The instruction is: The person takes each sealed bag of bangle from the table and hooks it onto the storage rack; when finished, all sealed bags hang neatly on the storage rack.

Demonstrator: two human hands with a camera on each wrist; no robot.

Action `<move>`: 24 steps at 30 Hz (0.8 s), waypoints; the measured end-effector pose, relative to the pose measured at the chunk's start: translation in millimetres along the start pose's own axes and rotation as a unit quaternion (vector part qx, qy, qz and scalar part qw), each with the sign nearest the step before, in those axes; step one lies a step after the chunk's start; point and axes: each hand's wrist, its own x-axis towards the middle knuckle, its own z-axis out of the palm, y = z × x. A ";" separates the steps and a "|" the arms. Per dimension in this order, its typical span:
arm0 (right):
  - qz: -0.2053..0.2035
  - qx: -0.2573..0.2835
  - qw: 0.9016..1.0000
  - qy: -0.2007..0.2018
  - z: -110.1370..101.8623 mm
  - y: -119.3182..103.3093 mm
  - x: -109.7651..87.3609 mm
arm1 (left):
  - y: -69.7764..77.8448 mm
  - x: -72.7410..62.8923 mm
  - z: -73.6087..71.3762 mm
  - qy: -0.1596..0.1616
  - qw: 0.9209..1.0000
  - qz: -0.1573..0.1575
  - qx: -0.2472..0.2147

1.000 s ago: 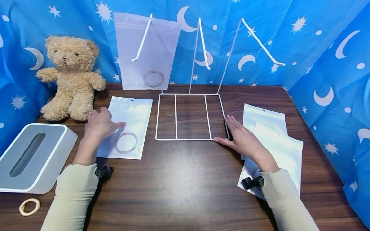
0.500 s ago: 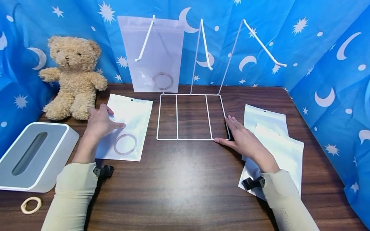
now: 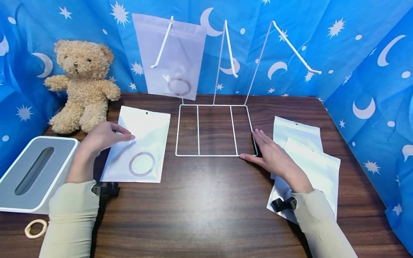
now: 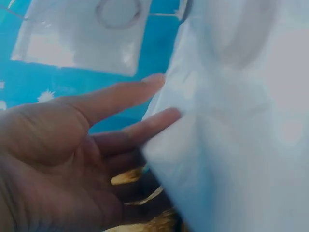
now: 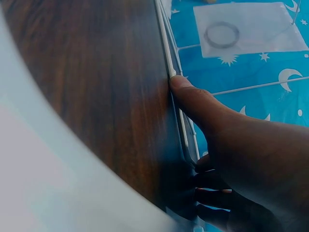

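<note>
In the head view, my left hand (image 3: pixel 104 135) is over the left edge of a white zip bag (image 3: pixel 150 125) with a bracelet-like ring showing through it. Its thumb and index finger reach across the bag. The left wrist view shows these fingertips apart, right at the bag (image 4: pixel 251 140), with the other fingers partly hidden by its edge. My right hand (image 3: pixel 274 156) lies with fairly straight fingers against the right front corner of a white wire display rack (image 3: pixel 213 156). Its thumb touches the front bar in the right wrist view. Another ring bag (image 3: pixel 174 46) hangs on the rack's left hook.
Two overlapping white bags (image 3: pixel 317 172) lie beside my right forearm. A teddy bear (image 3: pixel 80 86) sits at the back left, behind a grey and white tissue box (image 3: pixel 35 172). A cream ring (image 3: pixel 36 228) lies near the front. The rack's two other hooks (image 3: pixel 230 50) stick forward.
My left hand has shifted left, its thumb and index finger drawing closer together. The bag under it has turned slightly. The hanging bag sways. My right hand stays at the rack corner.
</note>
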 end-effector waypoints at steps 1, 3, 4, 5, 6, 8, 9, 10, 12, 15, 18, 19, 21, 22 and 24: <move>0.000 0.000 1.000 0.000 0.1 0.0 0.1 | 0.6 -1.9 -2.6 -0.009 1.000 0.006 0.005; 0.000 -0.001 1.000 -0.001 0.1 0.1 0.2 | 2.8 -7.4 -8.1 -0.024 1.000 0.019 0.005; 0.001 -0.001 1.000 -0.003 0.1 0.1 0.3 | 4.6 -11.1 -11.0 -0.028 0.999 0.026 0.005; 0.003 -0.001 1.000 -0.004 0.1 0.3 0.3 | 6.8 -15.2 -13.8 -0.029 0.999 0.035 0.007; 0.004 -0.002 1.000 -0.006 0.0 0.4 0.3 | 9.3 -19.7 -16.5 -0.027 0.998 0.049 0.010; 0.005 -0.002 1.000 -0.007 -0.1 0.5 0.3 | 15.8 -29.7 -21.0 -0.018 0.997 0.075 0.015; 0.006 -0.002 1.000 -0.008 0.0 0.6 0.3 | 19.3 -35.0 -23.1 -0.013 0.996 0.090 0.020; 0.006 -0.002 1.000 -0.008 -0.1 1.0 0.3 | 23.7 -40.7 -24.8 -0.007 0.994 0.106 0.027; 0.005 -0.002 1.000 -0.006 -0.2 1.5 0.3 | 32.3 -51.6 -27.1 0.003 0.989 0.142 0.038; 0.004 -0.001 1.000 -0.004 0.3 2.1 0.2 | 46.1 -66.2 -27.1 0.014 0.977 0.204 0.057; 0.002 0.002 1.000 -0.002 0.8 2.3 -0.1 | 58.4 -76.6 -24.4 0.030 0.960 0.270 0.071; 0.001 0.003 1.000 -0.002 0.9 2.3 -0.1 | 62.0 -79.6 -23.6 0.036 0.954 0.287 0.074; 0.001 0.005 1.000 -0.001 1.0 2.4 -0.2 | 68.6 -85.4 -21.6 0.050 0.945 0.314 0.076; 0.001 0.006 1.000 -0.001 1.0 2.2 -0.2 | 71.6 -88.1 -20.9 0.058 0.940 0.328 0.078; 0.002 0.007 1.000 -0.001 0.7 2.1 -0.1 | 77.0 -93.7 -19.5 0.068 0.932 0.347 0.074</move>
